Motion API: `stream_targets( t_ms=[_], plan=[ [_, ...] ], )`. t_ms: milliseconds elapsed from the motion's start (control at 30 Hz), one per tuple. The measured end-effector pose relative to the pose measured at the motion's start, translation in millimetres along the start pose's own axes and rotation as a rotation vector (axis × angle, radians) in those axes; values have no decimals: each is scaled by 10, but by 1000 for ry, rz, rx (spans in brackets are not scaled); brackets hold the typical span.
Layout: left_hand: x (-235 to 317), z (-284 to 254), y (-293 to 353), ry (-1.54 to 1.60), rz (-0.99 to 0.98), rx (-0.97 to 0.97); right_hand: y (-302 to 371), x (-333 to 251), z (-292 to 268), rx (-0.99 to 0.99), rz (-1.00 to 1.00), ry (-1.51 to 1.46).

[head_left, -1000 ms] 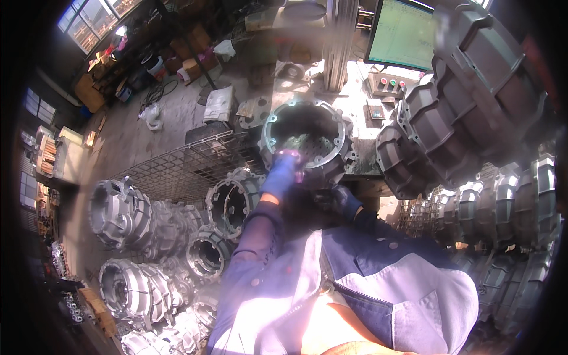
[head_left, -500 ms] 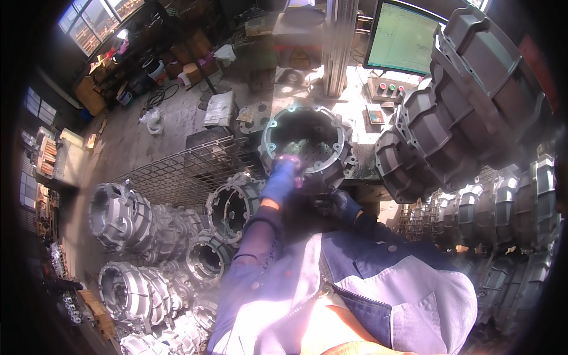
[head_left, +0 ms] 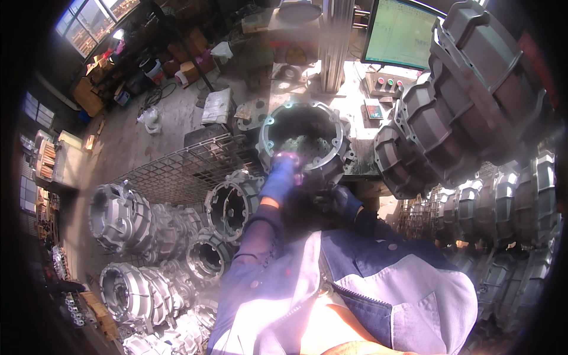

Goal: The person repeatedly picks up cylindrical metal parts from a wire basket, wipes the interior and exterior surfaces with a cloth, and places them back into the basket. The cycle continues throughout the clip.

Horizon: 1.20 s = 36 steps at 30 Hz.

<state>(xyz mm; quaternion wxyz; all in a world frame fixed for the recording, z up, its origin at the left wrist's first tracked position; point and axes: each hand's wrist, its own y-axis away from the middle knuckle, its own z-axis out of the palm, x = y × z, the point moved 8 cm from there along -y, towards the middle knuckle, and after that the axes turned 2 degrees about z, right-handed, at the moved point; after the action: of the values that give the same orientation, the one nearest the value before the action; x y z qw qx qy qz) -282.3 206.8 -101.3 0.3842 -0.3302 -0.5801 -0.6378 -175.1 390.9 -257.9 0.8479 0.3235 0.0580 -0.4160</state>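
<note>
A round cast-metal housing (head_left: 342, 163) stands on the bench in front of me, its wide flanged mouth facing up. My left hand (head_left: 280, 177), in a blue glove, is closed over the near left of its rim; glare blurs the fingertips. Lower and to the right, my right hand (head_left: 340, 201), in a dark glove with a blue cuff, is close to the housing's near side. Shadow hides its fingers, and whether it touches the metal cannot be made out.
Stacked housings (head_left: 467, 106) rise close on my right. More castings (head_left: 127, 219) lie at my left beside a wire-mesh basket (head_left: 177, 165). Behind the bench are a monitor (head_left: 399, 35), a button box (head_left: 383, 84) and a metal post (head_left: 336, 53). A white block (head_left: 217, 106) sits farther left.
The view has shifted slightly, with the housing a little higher and farther left in it. My left hand stays at the rim. My right hand has moved slightly along the near side.
</note>
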Motion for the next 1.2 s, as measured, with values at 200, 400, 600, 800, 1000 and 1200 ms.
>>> stream_targets(
  t_ms=[200, 400, 600, 800, 1000, 1200],
  plan=[
    [34, -6, 13, -43, -1, 3, 83, -53, 142, -21, 12, 134],
    [-174, -83, -308, -131, 40, -106, 70, -13, 181, 31, 64, 27],
    [-73, -69, -217, -241, 196, -171, 11, 32, 55, 81, 34, -48],
    [-61, -62, -149, -100, 10, -66, 69, -10, 168, -31, -50, 81],
    [-93, -75, -356, -371, 190, -106, 364, -273, 568, -175, -348, 917],
    [-357, -125, -425, -77, 31, -129, 513, -1256, 313, 586, -629, 1861]
  ],
)
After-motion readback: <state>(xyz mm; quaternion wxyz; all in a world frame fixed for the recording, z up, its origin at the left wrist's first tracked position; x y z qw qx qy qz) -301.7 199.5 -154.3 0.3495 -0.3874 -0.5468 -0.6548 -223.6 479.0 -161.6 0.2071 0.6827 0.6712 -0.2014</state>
